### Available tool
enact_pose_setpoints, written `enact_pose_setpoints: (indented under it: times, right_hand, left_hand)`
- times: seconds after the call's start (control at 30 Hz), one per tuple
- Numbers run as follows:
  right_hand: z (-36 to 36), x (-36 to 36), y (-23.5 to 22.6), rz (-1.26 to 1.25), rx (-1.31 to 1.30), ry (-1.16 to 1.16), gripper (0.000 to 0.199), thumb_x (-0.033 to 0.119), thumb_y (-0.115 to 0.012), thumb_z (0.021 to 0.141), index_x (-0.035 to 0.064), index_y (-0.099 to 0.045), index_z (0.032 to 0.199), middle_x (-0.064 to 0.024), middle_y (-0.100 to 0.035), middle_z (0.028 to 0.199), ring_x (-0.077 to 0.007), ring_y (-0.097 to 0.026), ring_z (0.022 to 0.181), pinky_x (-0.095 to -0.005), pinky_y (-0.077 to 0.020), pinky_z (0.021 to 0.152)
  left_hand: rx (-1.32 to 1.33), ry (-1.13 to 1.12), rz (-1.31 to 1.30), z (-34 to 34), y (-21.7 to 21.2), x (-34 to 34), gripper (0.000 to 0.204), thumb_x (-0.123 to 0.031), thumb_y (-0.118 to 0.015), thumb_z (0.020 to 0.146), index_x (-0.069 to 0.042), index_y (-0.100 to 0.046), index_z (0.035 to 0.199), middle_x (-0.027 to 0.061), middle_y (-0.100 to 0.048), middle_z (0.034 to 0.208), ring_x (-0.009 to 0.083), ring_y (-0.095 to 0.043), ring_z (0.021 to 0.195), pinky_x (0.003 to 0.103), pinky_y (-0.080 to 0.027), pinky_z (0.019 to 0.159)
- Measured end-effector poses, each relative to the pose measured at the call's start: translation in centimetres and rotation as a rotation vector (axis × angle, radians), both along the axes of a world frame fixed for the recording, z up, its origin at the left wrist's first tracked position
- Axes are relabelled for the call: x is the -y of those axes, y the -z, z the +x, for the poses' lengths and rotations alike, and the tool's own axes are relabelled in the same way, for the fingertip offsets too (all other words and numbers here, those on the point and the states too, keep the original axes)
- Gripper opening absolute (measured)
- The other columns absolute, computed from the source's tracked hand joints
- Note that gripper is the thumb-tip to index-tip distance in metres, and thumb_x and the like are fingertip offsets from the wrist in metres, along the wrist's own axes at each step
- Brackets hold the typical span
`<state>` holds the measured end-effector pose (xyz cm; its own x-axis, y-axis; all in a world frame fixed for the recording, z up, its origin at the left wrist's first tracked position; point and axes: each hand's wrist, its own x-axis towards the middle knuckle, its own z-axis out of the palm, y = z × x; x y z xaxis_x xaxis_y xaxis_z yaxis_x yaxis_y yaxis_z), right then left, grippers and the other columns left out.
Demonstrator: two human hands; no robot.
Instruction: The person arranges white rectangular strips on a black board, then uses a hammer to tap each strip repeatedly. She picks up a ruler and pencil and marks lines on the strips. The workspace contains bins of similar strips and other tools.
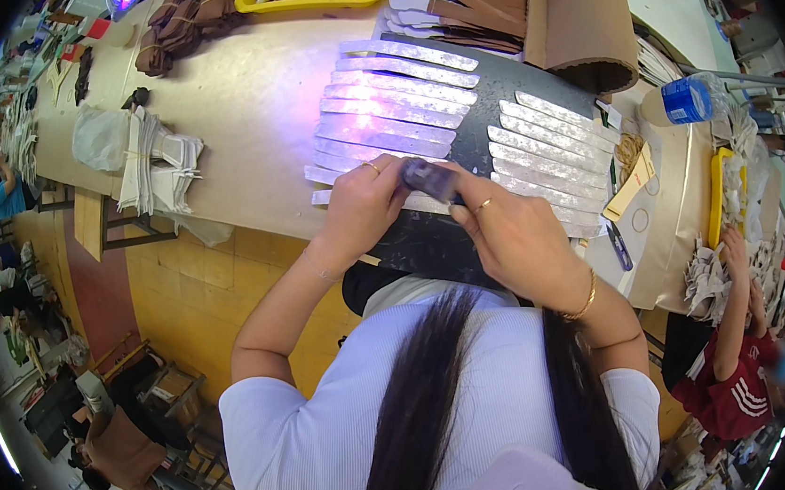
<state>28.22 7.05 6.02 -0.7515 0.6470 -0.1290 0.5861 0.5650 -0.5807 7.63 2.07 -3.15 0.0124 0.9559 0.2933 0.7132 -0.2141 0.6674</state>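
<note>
My left hand and my right hand meet over the front of a dark work mat. A small dark piece with a rounded end is between them, blurred, so its kind is unclear. My right fingers close around it, and my left fingers pinch at its left end. Beyond my hands several silvery strips lie side by side on the mat. A second row of silvery strips lies to the right, beside my right hand.
A utility knife, a pale yellow card and a blue-labelled jar are at the right. Brown strips, a curved brown sheet and a yellow tray stand behind. White bundles lie left. A person works at right.
</note>
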Motion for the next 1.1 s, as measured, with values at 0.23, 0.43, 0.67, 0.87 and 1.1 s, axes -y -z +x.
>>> enact_pose_setpoints:
  times: [0.23,0.43,0.67,0.87,1.1]
  right_hand:
    - [1.4,0.3,-1.0,0.103,-0.374,0.174,0.036,0.008,-0.06,0.094,0.0003,-0.055,0.129,-0.0194,-0.069,0.101,-0.037,-0.067,0.069,-0.0396,-0.0532,0.057]
    - [1.8,0.4,0.1,0.141,-0.4,0.14,0.033,0.007,-0.061,0.094,-0.0039,-0.057,0.125,-0.0215,-0.067,0.09,-0.0376,-0.065,0.064,-0.0409,-0.0511,0.054]
    - [2.1,0.4,0.2,0.08,-0.394,0.168,0.03,0.007,-0.061,0.094,-0.0038,-0.059,0.122,-0.0219,-0.068,0.094,-0.0372,-0.067,0.065,-0.0407,-0.0518,0.055]
    - [2.0,0.7,0.4,0.088,-0.405,0.176,0.03,0.007,-0.061,0.094,-0.0035,-0.059,0.122,-0.0222,-0.068,0.095,-0.0376,-0.067,0.067,-0.0407,-0.0525,0.056]
    - [2.0,0.6,0.2,0.072,-0.392,0.181,0.031,0.008,-0.061,0.095,-0.0036,-0.058,0.124,-0.0228,-0.069,0.097,-0.0378,-0.067,0.068,-0.0398,-0.0531,0.058]
  left_hand:
    - [0.125,-0.129,-0.1,-0.6,1.7,-0.3,0.02,-0.02,-0.072,0.091,-0.003,-0.062,0.093,0.0144,-0.065,0.072,0.0348,-0.064,0.066,0.04,-0.05,0.059]
    - [0.294,-0.132,-0.128,-0.6,0.8,-0.3,0.021,-0.02,-0.073,0.091,-0.001,-0.064,0.091,0.0135,-0.063,0.07,0.0277,-0.062,0.06,0.035,-0.048,0.056]
    - [0.297,-0.136,-0.28,-0.1,-0.2,1.0,0.013,-0.01,-0.074,0.089,0.0,-0.068,0.094,0.0066,-0.07,0.081,0.0112,-0.066,0.072,0.026,-0.052,0.065]
    - [0.248,-0.136,-0.208,0.2,0.7,1.0,0.013,-0.009,-0.075,0.088,0.0,-0.069,0.095,0.0078,-0.071,0.078,0.0114,-0.066,0.069,0.026,-0.051,0.063]
    - [0.211,-0.129,-0.177,0.3,0.8,0.9,0.013,-0.01,-0.076,0.087,0.0,-0.07,0.092,0.0096,-0.07,0.075,0.0128,-0.065,0.066,0.028,-0.051,0.061]
